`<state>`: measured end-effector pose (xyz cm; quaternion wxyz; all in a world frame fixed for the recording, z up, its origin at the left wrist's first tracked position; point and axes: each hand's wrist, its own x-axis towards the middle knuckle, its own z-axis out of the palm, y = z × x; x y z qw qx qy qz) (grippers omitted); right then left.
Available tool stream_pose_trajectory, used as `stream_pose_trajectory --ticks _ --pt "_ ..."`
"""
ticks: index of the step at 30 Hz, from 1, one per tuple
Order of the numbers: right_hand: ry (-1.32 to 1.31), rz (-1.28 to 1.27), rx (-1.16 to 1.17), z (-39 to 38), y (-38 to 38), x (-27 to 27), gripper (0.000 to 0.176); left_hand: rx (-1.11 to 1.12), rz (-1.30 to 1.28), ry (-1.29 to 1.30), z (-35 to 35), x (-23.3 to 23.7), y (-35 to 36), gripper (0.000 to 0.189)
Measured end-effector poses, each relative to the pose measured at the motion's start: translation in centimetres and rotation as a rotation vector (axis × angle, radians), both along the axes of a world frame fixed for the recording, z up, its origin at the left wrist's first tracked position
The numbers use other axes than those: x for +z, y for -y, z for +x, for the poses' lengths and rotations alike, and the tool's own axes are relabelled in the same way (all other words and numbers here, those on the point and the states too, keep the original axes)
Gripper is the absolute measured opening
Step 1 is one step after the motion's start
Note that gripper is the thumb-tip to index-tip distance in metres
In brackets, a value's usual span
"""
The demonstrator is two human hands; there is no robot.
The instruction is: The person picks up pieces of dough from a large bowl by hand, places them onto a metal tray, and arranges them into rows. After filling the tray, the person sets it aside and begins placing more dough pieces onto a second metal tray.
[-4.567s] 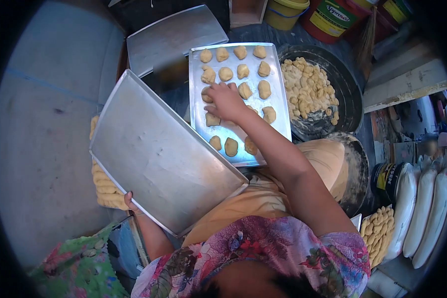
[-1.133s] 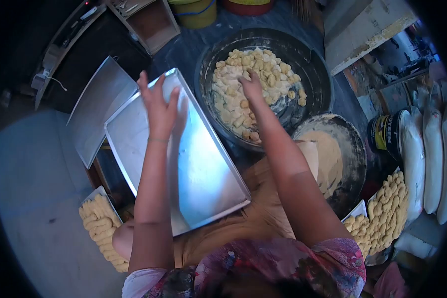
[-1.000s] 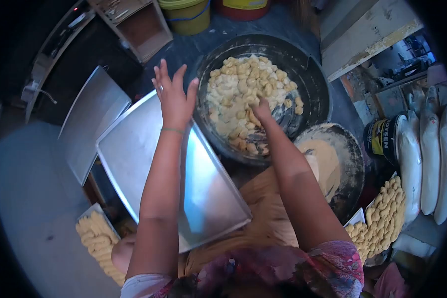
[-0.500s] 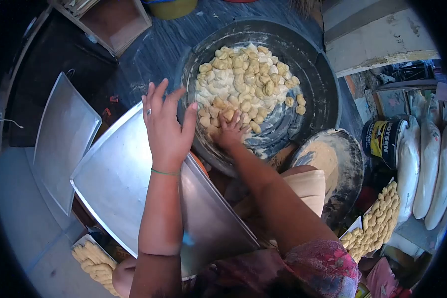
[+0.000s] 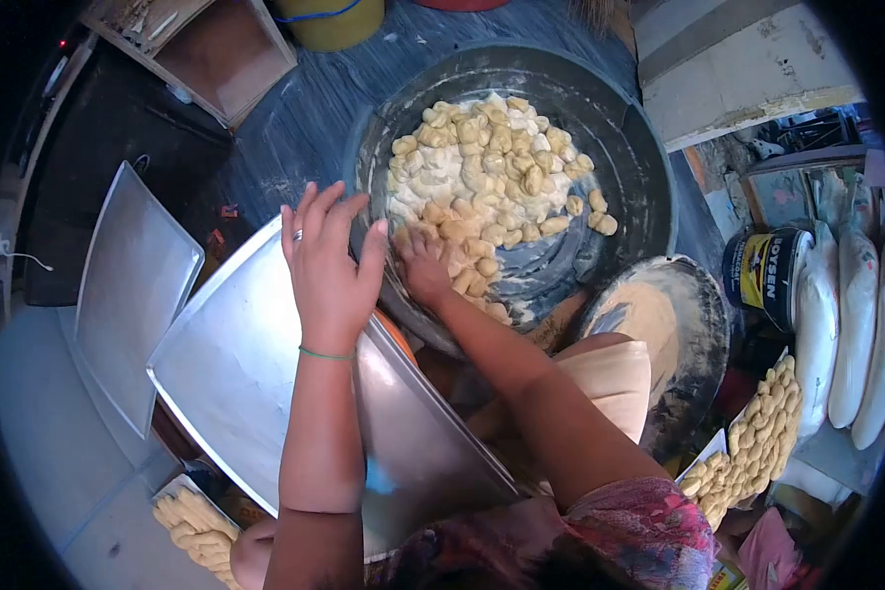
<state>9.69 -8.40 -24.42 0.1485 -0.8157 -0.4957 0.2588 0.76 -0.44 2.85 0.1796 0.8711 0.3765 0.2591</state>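
Observation:
A large dark round basin (image 5: 631, 147) holds many pale dough pieces (image 5: 501, 147) dusted with white flour. At the basin's lower left, my right hand (image 5: 427, 265) rests on some of the dough pieces, its fingers apart. Above a shiny metal tray (image 5: 231, 344), my left hand (image 5: 332, 265) is held up with fingers spread, a ring on one finger and a green band at the wrist. Nothing is in my left hand. Whether anything lies under my right palm is hidden.
Beside the basin sits a smaller dark round pan (image 5: 698, 305) with flour. Trays of shaped dough (image 5: 757, 433) lie at the lower right and lower left. A paint can (image 5: 765, 275), filled plastic bags (image 5: 860, 324) and a second metal tray (image 5: 133, 295) stand around.
My right hand has moved left across the dough pieces toward the basin's wall. My left hand keeps nearly the same pose. The whole view has shifted slightly.

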Motion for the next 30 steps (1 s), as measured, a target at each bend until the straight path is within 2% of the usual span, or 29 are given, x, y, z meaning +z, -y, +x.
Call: stream_pose_trajectory --ticks 3,6,9,11,13,16,19,21,23,25,26,27,29,30 --pt "-0.163 0.086 -0.031 3.4 -3.3 2.1 0.046 -0.015 0.012 0.002 -0.1 0.1 -0.1 0.030" --pt "0.190 0.145 0.166 5.8 -3.5 0.8 0.042 -0.035 0.003 -0.027 0.0 0.2 -0.2 0.029" --pt "0.536 0.313 0.485 8.3 0.9 -2.2 0.040 -0.033 -0.009 -0.043 0.0 0.3 -0.3 0.027" --pt "0.382 -0.067 0.561 11.5 1.8 0.6 0.036 -0.033 -0.027 -0.025 0.0 0.4 -0.3 0.027" --pt "0.193 -0.131 0.037 13.4 2.6 5.9 0.032 -0.031 -0.034 -0.016 -0.1 0.3 -0.2 0.027" --pt "0.592 0.187 -0.371 15.6 3.4 3.1 0.032 -0.041 -0.027 -0.029 0.0 0.2 -0.2 0.027" --pt "0.310 0.291 -0.025 13.7 -0.5 2.4 0.035 -0.040 -0.025 -0.042 0.2 0.3 -0.1 0.027" --pt "0.135 0.143 0.209 10.0 -3.5 1.4 0.042 -0.043 -0.012 -0.041 0.2 0.3 -0.2 0.027" --pt "-0.173 -0.069 0.162 5.5 -4.7 2.0 0.050 -0.041 -0.013 -0.039 0.2 0.3 -0.2 0.026" --pt "0.046 0.046 0.140 3.0 -4.0 -2.7 0.054 -0.042 -0.015 -0.029 0.1 0.2 -0.3 0.026" --pt "0.154 0.101 0.128 2.3 -3.7 -3.0 0.057 -0.045 -0.016 -0.020 0.1 0.1 -0.3 0.026" --pt "0.170 -0.021 0.190 2.5 -3.6 -3.3 0.057 -0.047 -0.018 -0.009 0.1 0.1 -0.3 0.026" --pt "0.209 -0.266 0.322 4.2 -3.6 1.3 0.059 -0.044 -0.024 0.004 0.0 -0.1 -0.4 0.026" --pt "0.233 -0.311 0.365 4.7 -3.4 3.0 0.057 -0.041 -0.025 0.012 0.0 -0.1 -0.5 0.026"
